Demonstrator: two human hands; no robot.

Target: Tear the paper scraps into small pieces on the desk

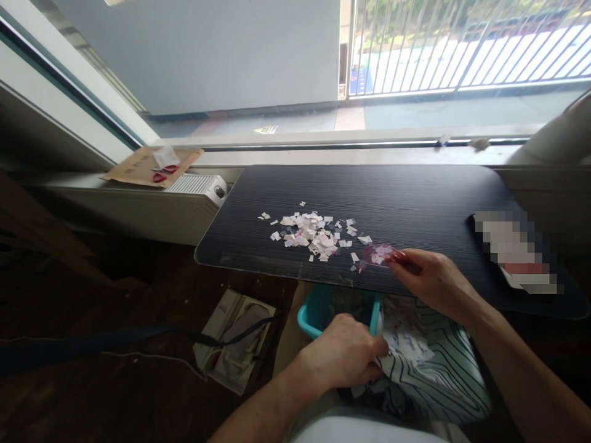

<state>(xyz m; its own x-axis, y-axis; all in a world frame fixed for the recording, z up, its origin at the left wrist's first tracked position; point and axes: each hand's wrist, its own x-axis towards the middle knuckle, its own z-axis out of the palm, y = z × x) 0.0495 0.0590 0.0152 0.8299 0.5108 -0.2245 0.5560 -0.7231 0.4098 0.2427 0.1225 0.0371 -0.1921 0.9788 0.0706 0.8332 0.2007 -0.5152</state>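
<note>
My right hand (429,277) is closed on the handle of a pink see-through scoop (368,255). Small white paper scraps lie in its bowl, low over the near side of the dark table. To its left spreads a loose pile of paper scraps (314,234), some with pinkish marks. Below the table edge, my left hand (344,351) pinches the rim of a pale bag with black wavy lines (443,375). More paper scraps (406,335) show in the bag's mouth. Beside that hand is a turquoise plastic bin (311,317), its contents dim.
The dark table (392,191) stands by a window. At its right lies a phone-like dark object (512,252), partly blurred out. Red-handled scissors (165,173) rest on a brown envelope (138,166) on the sill. An open white box (240,344) and a strap (138,335) are lower left.
</note>
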